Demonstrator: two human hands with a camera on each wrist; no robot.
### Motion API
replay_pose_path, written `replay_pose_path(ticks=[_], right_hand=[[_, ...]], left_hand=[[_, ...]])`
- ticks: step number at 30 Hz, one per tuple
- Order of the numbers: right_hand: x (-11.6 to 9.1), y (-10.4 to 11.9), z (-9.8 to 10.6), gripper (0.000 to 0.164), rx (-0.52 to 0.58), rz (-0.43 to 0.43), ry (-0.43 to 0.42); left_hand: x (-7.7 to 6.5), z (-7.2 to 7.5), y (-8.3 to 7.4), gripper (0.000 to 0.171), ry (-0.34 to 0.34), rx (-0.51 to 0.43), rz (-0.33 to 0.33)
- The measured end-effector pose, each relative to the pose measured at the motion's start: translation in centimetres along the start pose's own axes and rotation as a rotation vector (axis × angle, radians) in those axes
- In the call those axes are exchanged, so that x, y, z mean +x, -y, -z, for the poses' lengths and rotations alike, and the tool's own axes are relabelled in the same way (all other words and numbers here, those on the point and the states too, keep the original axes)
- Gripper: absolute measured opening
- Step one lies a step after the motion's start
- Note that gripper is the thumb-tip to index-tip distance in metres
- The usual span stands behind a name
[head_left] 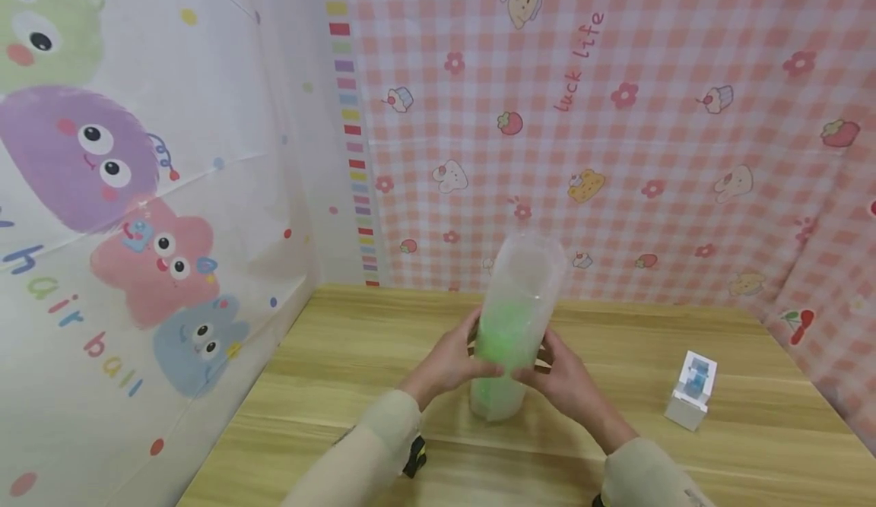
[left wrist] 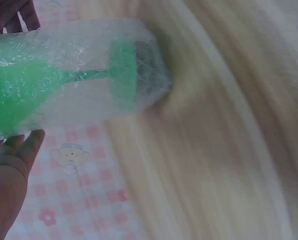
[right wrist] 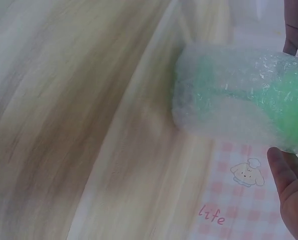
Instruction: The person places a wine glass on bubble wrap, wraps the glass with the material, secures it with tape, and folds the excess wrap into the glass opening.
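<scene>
A green goblet [left wrist: 18, 92] with a thin stem and flat foot shows through a tall sleeve of bubble wrap [head_left: 530, 279]. The wrapped goblet leans slightly to the right over the wooden table, and the sleeve's upper end stands well above the green bowl. My left hand [head_left: 452, 359] grips it from the left, thumb across the front. From the opposite side my right hand [head_left: 568, 378] holds it, with the two thumbs almost meeting. In the right wrist view the foot end of the bubble wrap [right wrist: 194, 95] appears close over the table.
On the wooden table [head_left: 602, 461], to the right, stands a small white holder [head_left: 687, 408] with a blue part in its top. A pink checked cloth [head_left: 438, 127] hangs behind, and a white cloth with cartoon figures [head_left: 226, 112] hangs on the left.
</scene>
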State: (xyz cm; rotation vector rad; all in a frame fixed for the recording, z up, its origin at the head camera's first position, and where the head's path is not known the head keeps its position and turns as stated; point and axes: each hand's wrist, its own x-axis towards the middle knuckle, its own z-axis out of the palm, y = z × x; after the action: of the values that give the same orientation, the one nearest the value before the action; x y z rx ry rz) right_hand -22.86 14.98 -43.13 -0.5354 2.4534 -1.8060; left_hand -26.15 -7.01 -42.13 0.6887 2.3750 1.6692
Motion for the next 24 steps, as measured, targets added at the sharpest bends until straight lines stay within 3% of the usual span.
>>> replay_pose_path(ticks=[4, 7, 13, 19, 24], right_hand=[[0.0, 0.0, -0.4, 0.08, -0.037, -0.014, -0.002], [0.0, 0.0, -0.5, 0.079, -0.068, -0.023, -0.015], [0.0, 0.0, -0.7, 0.08, -0.105, -0.035, -0.006], [0.1, 0.2, -0.6, 0.077, -0.133, -0.053, 0.016], [0.5, 0.9, -0.5, 0.068, -0.146, -0.064, 0.013]], left_hand=[[-0.3, 0.0, 0.6, 0.101, 0.035, -0.035, 0.006], [-0.4, -0.1, 0.7, 0.095, 0.038, -0.039, 0.043], [-0.6, -0.3, 0.6, 0.082, -0.004, -0.022, 0.112], [-0.4, -0.5, 0.3, 0.076, -0.054, -0.142, 0.112], [-0.2, -0.7, 0.0, 0.073, -0.067, -0.175, 0.123]])
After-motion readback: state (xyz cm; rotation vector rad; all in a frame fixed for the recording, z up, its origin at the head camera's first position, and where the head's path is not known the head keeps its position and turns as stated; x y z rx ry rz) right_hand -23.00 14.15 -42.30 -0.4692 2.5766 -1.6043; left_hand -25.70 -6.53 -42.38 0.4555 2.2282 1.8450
